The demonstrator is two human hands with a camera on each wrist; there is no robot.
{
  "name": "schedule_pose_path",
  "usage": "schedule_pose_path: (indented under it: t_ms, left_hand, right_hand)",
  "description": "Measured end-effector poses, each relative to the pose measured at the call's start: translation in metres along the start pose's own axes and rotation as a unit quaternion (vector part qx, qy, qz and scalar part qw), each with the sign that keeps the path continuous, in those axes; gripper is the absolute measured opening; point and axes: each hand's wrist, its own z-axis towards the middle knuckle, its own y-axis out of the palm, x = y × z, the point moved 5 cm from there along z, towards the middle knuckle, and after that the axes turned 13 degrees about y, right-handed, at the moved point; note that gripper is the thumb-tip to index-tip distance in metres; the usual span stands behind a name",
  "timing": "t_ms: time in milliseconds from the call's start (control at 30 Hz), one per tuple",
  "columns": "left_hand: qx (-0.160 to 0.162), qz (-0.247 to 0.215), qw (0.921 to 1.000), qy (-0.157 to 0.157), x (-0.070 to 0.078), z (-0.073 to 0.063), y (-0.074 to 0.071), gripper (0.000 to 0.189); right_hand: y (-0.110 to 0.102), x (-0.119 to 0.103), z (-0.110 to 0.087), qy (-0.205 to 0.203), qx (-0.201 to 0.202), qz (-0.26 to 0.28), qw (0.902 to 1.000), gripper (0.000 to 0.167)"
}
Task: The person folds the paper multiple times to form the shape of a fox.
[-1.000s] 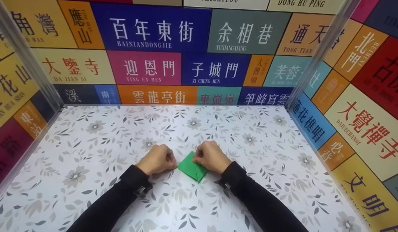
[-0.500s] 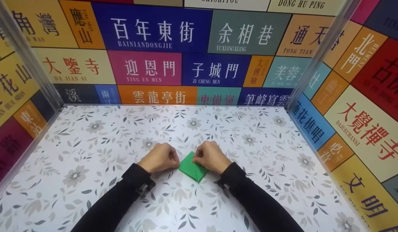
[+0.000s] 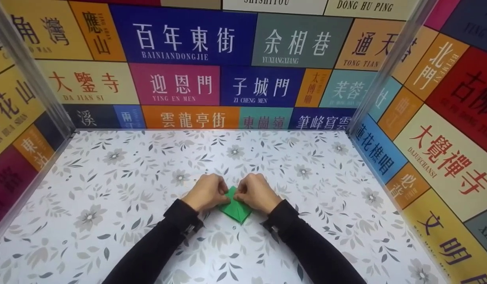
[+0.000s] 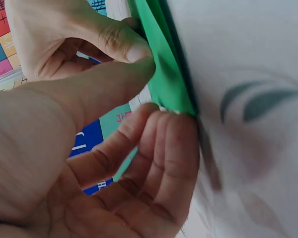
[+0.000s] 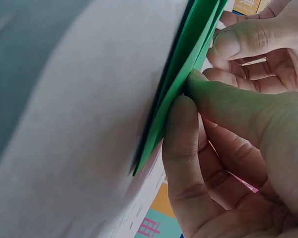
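A small piece of green origami paper [image 3: 236,212], folded in layers to a pointed shape, lies on the table between both hands. My left hand [image 3: 208,192] pinches its left side; in the left wrist view the thumb presses a flap of the green paper [image 4: 164,69] while the fingertips meet its edge. On the other side, my right hand [image 3: 258,192] grips the paper between thumb and index finger. The right wrist view shows the layered edges of the paper [image 5: 188,54] standing slightly apart. The fingers hide parts of its upper sides in the head view.
The table [image 3: 148,157] wears a white cover printed with grey flowers and leaves. Panels of coloured signs [image 3: 184,37] stand at the back and both sides, with clear corner strips [image 3: 379,75] between them. Black sleeves cover both forearms.
My left hand has moved right, from beside the paper's left corner onto the paper. That corner has turned inward, so the outline is narrower. My right hand has stayed almost still.
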Motion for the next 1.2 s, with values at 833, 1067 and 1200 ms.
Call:
schedule_pose_path:
  t_ms: [833,1067,1200]
  left_hand:
    - [0.023,-0.033,0.9988,-0.03,-0.01,0.0,0.005,0.029]
    - [0.018,-0.035,0.9988,-0.029,-0.012,-0.001,0.003,0.028]
    - [0.016,-0.036,0.9989,-0.025,-0.014,-0.002,0.0,0.028]
  right_hand:
    - [-0.001,0.001,-0.001,0.014,0.01,-0.01,0.9998,0.013]
    - [-0.006,0.002,-0.003,0.011,0.013,0.004,0.9998,0.012]
    - [-0.009,0.004,-0.003,0.015,0.006,0.01,0.9998,0.011]
